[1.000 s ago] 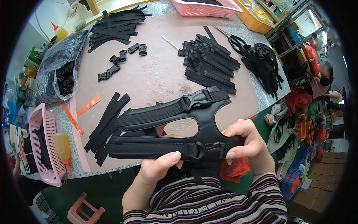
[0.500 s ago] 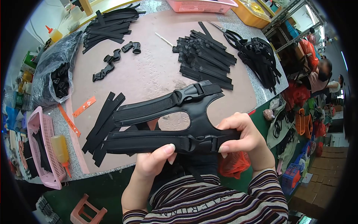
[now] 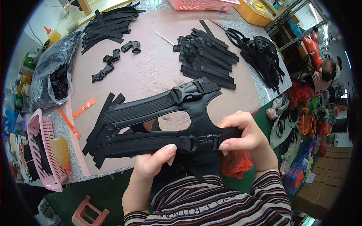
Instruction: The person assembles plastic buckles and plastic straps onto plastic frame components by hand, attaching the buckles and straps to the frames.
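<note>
Both hands hold a black padded harness [image 3: 200, 120] above the near part of the table. It has two long padded bands with oval openings between them, and each band carries a fastened side-release buckle [image 3: 188, 92]. My left hand [image 3: 152, 162] grips the lower edge of the near band, thumb on top and fingers hidden beneath. My right hand [image 3: 243, 132] pinches the right end beside the near buckle [image 3: 205, 143]. Beneath the harness's left end lie black strap pieces [image 3: 98, 126], partly covered.
Loose buckles [image 3: 111, 58] lie behind the harness, near a plastic bag of buckles [image 3: 60, 79]. Piles of black straps [image 3: 207, 56] cover the back, with scissors [image 3: 222, 26] by the right one. A pink basket [image 3: 47, 150] and a glue bottle [image 3: 60, 152] stand left. Another person [image 3: 324, 77] is far right.
The harness has shifted slightly left and its far band a little upward in view. Both hands keep their hold, the right one moving slightly left.
</note>
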Motion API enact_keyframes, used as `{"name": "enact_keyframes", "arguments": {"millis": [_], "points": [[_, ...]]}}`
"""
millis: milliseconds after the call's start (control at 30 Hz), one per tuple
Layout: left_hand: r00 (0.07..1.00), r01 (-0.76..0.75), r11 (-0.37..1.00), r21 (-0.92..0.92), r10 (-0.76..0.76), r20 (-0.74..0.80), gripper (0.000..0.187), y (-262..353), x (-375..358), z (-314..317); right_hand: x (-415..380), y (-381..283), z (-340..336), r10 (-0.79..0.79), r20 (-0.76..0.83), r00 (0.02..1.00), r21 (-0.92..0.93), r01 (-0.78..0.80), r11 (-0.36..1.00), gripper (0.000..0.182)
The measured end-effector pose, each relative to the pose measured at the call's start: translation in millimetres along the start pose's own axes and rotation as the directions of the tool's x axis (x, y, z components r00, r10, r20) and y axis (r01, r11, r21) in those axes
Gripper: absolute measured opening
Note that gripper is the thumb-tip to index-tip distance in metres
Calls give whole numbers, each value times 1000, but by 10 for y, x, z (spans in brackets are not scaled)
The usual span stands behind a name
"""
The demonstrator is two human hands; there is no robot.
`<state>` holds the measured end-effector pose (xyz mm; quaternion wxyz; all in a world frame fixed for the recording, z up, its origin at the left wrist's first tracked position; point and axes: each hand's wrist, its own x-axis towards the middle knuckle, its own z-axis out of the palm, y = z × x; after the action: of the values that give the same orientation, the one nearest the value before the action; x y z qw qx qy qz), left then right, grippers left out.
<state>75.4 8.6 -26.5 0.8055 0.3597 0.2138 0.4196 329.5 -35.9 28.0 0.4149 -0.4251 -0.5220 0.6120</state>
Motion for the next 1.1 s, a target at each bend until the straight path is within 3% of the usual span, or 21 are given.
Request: {"name": "enact_keyframes", "arguments": {"millis": [233,300,333,533,633,733,833,1000,1100], "points": [[1000,-17,996,90,16,12,55,98,44,12,-1,40,-16,20,-42,999,-27,-21,999,15],[998,39,973,228,-48,32,14,60,24,-84,-9,51,-21,24,-79,997,-103,-32,994,18],[995,73,947,314,-88,36,20,11,10,-147,-21,87,-39,21,-78,997,-98,-28,995,17],[998,36,911,411,-52,27,24,172,26,-86,-11,175,-39,10,-132,991,-88,-22,996,15],[1000,2,921,390,5,-17,16,177,-9,-140,-36,187,-62,-7,-152,988,-94,-7,996,16],[981,-98,957,274,139,-134,54,207,1,-136,-80,206,-158,-13,-142,990,-104,-2,995,17],[982,-100,964,247,134,-129,74,268,1,-254,-104,228,-186,-26,-147,989,-110,9,994,17],[977,-192,974,120,200,-67,61,251,10,-273,-89,200,-141,-37,-139,990,-97,23,995,21],[970,-192,977,95,203,-135,60,236,-7,-248,-69,146,-114,-34,-136,990,-106,20,994,26]]}}
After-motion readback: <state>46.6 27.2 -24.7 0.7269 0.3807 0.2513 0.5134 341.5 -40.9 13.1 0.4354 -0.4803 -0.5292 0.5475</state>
